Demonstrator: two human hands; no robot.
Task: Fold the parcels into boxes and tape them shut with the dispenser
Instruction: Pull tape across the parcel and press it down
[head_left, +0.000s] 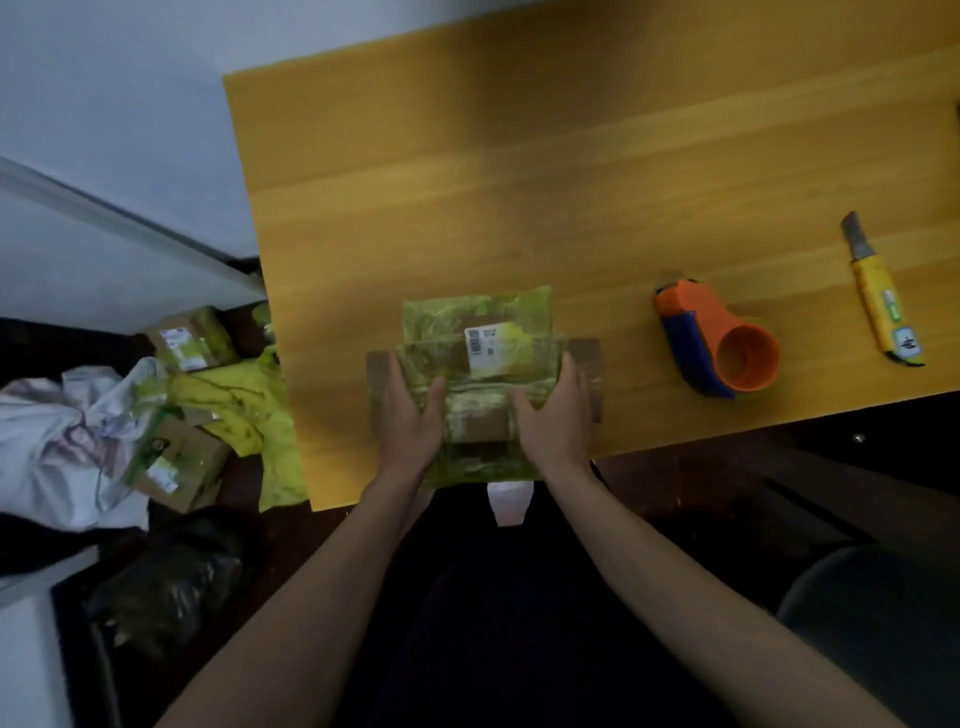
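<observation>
Head view: a parcel (480, 374) lies flat at the near edge of the bench (519, 182), between both hands.
Left hand (410, 415): fingers straight, pressing the parcel's left side; thumb laid on its top.
Right hand (558, 410): fingers straight against the right side, thumb on top.
Parcel: cardboard under yellow-green tape, white label facing up; the blur hides which flaps are folded.
Dispenser (719, 338): on the bench, well right of the parcel.
Knife (880, 291): further right.
</observation>
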